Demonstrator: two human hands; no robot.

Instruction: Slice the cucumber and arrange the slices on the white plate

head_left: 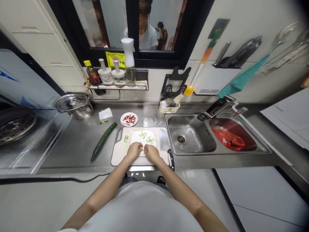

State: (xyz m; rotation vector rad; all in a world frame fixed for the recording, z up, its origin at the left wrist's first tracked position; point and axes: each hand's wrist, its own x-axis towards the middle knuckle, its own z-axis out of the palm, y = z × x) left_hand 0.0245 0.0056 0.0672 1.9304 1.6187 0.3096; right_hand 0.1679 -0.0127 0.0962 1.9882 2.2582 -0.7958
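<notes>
Both hands meet over the near part of a white square plate (136,137), which rests on a pale cutting board (118,156). My left hand (134,150) and my right hand (151,152) have their fingertips pinched on thin cucumber slices. Two flower-like fans of cucumber slices, one at the top (143,134) and one at the right (150,140), lie on the plate. A few loose slices (126,138) sit on the board left of the plate. At the board's right edge lies a knife (164,140) with a black handle. A whole cucumber (103,141) rests left of the board.
Behind the board is a small plate of red pieces (129,119), beside a clear lid (149,120). A steel pot (79,109) stands back left. The double sink (193,133) is at the right, with a red bag (228,140). Bottles (130,69) line a rack.
</notes>
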